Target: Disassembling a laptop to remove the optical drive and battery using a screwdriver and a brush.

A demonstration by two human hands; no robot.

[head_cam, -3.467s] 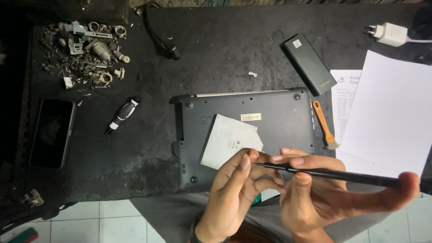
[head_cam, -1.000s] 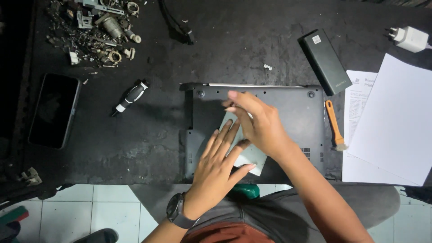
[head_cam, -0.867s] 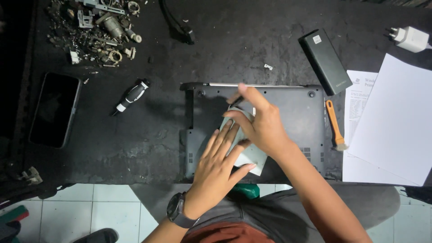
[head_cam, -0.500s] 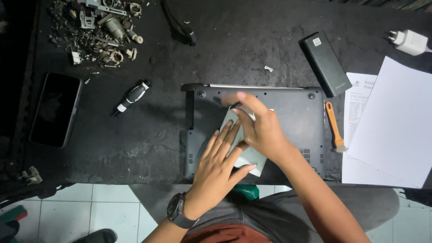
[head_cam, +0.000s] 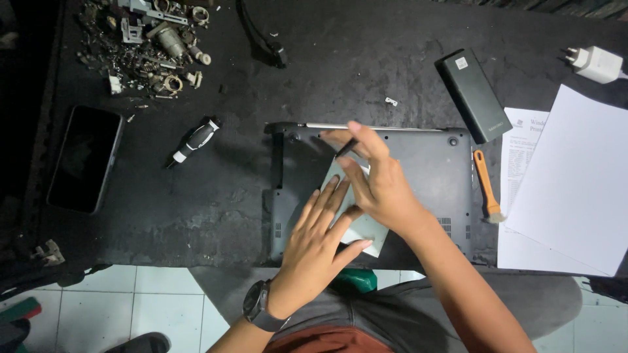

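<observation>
A dark grey laptop (head_cam: 425, 170) lies bottom side up on the black bench. On it rests a small white paper slip (head_cam: 364, 229). My left hand (head_cam: 320, 242) lies flat on that slip, fingers spread, a dark watch on the wrist. My right hand (head_cam: 376, 180) is above it, gripping a thin black pen (head_cam: 345, 148) whose tip touches the slip's upper end.
A black power bank (head_cam: 474, 95) and orange-handled brush (head_cam: 485, 186) lie right of the laptop, with white paper sheets (head_cam: 575, 183) and a white charger (head_cam: 598, 63) beyond. A small screwdriver (head_cam: 195, 140), a black phone (head_cam: 84, 159) and a pile of metal scraps (head_cam: 147, 42) sit left.
3.5 s ago both hands held the pen near my body. They now rest on the slip on the laptop. Over the last second they stayed nearly still.
</observation>
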